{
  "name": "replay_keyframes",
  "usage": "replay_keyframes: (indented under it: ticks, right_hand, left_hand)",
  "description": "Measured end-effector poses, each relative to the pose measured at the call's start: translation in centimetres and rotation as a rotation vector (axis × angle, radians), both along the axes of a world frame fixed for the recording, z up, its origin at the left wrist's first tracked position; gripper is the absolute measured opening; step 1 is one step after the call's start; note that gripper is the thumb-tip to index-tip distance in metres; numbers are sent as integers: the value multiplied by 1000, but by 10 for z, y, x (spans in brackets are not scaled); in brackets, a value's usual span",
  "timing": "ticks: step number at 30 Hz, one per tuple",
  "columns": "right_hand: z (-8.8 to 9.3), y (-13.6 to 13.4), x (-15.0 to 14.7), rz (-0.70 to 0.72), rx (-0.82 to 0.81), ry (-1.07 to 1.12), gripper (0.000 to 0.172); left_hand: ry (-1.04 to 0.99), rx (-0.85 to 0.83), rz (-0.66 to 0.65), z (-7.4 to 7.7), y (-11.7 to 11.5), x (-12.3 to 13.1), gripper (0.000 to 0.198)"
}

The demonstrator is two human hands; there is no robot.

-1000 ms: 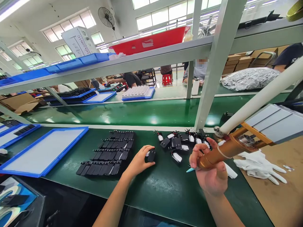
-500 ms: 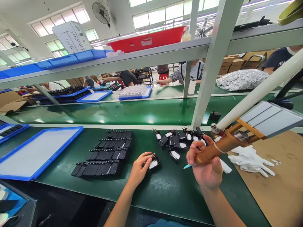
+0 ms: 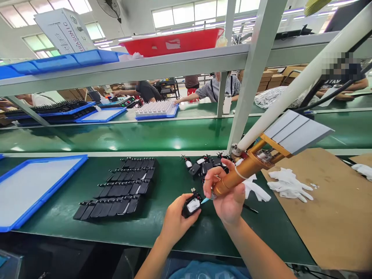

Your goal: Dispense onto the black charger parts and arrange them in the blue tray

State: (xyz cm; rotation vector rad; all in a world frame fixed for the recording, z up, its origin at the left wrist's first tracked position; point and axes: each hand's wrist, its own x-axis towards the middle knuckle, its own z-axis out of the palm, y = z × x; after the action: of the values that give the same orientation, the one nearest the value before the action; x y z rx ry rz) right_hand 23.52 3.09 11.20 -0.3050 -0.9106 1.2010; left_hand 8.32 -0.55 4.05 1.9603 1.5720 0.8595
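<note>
My left hand (image 3: 177,217) grips a small black part with a white pad and red wires (image 3: 192,204), held just above the green bench (image 3: 174,232). My right hand (image 3: 228,197) is wrapped round the copper barrel of a glue gun (image 3: 247,170); its blue tip (image 3: 205,200) sits right beside the part. A white tube (image 3: 305,75) runs from the gun up to the right. Behind my hands lies a cluster of the same wired parts (image 3: 203,166). To the left, several rows of black parts (image 3: 122,190) lie side by side.
A blue tray with a white liner (image 3: 31,186) lies at the left. White gloves (image 3: 286,185) rest on a brown board (image 3: 325,209) at the right. A grey frame post (image 3: 247,89) stands behind my hands. Other people work across the far belt.
My left hand lifted the black part, turned its white pad up, and brought it nearer. My right hand moved the gun left and down until its tip reached the part.
</note>
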Motion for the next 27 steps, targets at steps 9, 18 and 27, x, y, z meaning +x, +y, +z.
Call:
replay_keyframes:
  ticks: [9, 18, 27]
  right_hand:
    - [1, -1, 2, -21, 22, 17, 42]
    - [-1, -3, 1, -4, 48, 30, 36]
    - [4, -2, -3, 5, -2, 12, 46]
  left_hand:
    - [-29, 14, -17, 15, -7, 0, 33]
    - [-27, 30, -8, 16, -8, -1, 35]
    - [-78, 17, -7, 11, -7, -2, 35]
